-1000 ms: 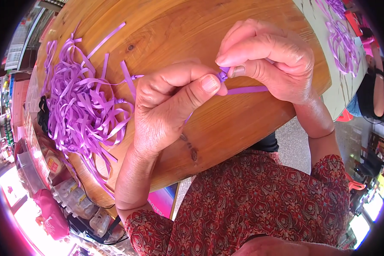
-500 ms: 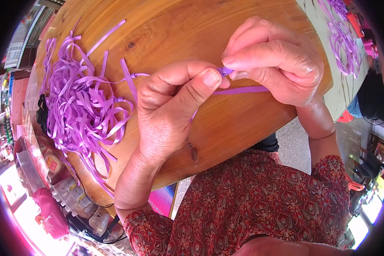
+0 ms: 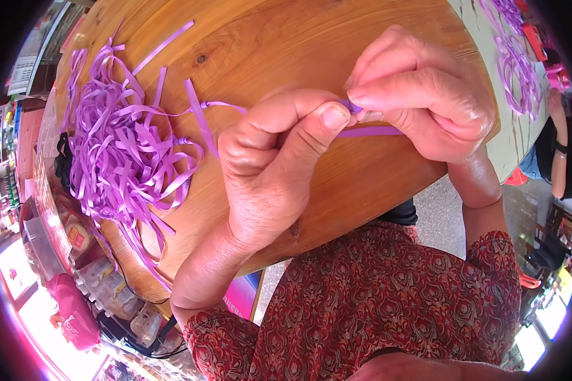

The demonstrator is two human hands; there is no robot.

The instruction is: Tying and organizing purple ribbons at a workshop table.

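Note:
Pinched in both hands is a narrow purple ribbon (image 3: 375, 131), with a small, darker knotted part (image 3: 354, 108) showing between the fingertips. My left hand (image 3: 270, 168) grips it from the left between thumb and forefinger. From the right, my right hand (image 3: 429, 101) closes thumb and fingers on the same spot, and the two hands' tips nearly touch. Fingers hide most of the knotted part. One thin length leads left from behind my left hand toward a large tangled pile of purple ribbons (image 3: 124, 152) on the wooden table (image 3: 267, 47).
A pale marbled surface (image 3: 478, 47) adjoins the table at the right and carries more looped purple ribbon (image 3: 516, 76). Beyond it shows another person's arm (image 3: 559, 124). Clear plastic bags (image 3: 108, 289) and a pink bag (image 3: 76, 311) crowd the lower left, below the table edge.
Both hands have shifted a little to the right, still pinching the ribbon. More of the thin length left of my left hand shows. The other person's arm has come into view at right.

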